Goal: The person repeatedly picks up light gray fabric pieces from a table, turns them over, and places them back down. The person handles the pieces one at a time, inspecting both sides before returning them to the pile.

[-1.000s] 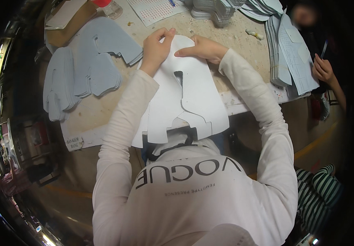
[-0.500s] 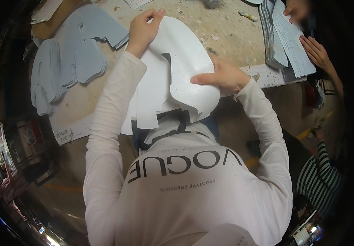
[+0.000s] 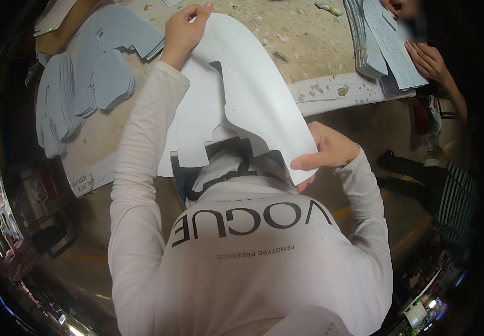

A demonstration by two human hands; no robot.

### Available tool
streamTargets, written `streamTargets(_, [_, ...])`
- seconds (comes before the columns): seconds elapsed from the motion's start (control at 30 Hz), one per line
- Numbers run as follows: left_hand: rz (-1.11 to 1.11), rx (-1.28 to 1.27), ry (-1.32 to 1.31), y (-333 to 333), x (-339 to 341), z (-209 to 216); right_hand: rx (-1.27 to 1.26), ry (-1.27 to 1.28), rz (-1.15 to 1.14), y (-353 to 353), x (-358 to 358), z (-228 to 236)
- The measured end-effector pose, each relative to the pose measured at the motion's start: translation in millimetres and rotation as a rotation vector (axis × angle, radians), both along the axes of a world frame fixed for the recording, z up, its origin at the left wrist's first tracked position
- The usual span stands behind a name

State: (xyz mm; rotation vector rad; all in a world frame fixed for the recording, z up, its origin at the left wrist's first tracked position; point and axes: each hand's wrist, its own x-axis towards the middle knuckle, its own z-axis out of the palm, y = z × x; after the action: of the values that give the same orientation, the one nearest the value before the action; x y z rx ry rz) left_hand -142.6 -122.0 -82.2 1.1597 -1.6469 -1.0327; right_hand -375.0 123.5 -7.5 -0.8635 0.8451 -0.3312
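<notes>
A large white cut sheet piece point(image 3: 258, 89), curved at the top with a stepped cut-out in its lower middle, spans from the table's edge to my lap. My left hand point(image 3: 186, 33) pinches its far top edge with closed fingers. Holding its near right corner, my right hand point(image 3: 326, 151) has the thumb on top and the fingers underneath. Another white layer point(image 3: 194, 112) shows beneath or beside the cut-out; whether it is a separate piece I cannot tell.
Stacks of grey-blue cut pieces point(image 3: 110, 78) lie on the worn table point(image 3: 303, 45) at the left, near a cardboard box point(image 3: 65, 25). At the far right, another person's hand point(image 3: 425, 60) is by a paper sheet point(image 3: 393, 50) and a banded stack of grey pieces point(image 3: 368, 56).
My right hand has slid down along the sheet's right edge to its near corner, drawing that side out straighter. My left hand keeps its hold at the top, shifted slightly up and left.
</notes>
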Motion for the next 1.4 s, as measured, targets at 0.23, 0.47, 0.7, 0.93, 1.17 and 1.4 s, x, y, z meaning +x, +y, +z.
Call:
streamTargets(0.23, [-0.056, 0.013, 0.001, 0.9, -1.6, 10.7, -0.231, -0.186, 0.455, -15.4, -19.4, 19.7])
streamTargets(0.47, [-0.384, 0.503, 0.130, 16.8, 11.3, 45.9, -0.708, 0.183, -0.158, -89.8, 0.4, 40.4])
streamTargets(0.7, [-0.511, 0.431, 0.188, 12.5, 23.1, 43.9, -1.548, 0.613, -0.498, -210.3, 60.4, -5.7])
streamTargets(0.93, [-0.429, 0.543, 0.186, 9.4, 21.4, 35.5, -1.086, 0.669, -0.437, -200.2, 80.5, -32.4])
streamTargets(1.17, [-0.334, 0.552, 0.097, 44.1, 28.5, 40.4, -1.018, 0.831, -0.481, -208.4, 85.5, -47.6])
streamTargets(1.4, [-0.313, 0.626, 0.212, 96.0, 47.8, 50.1, -1.038, 0.847, -0.499, -211.3, 88.6, -53.0])
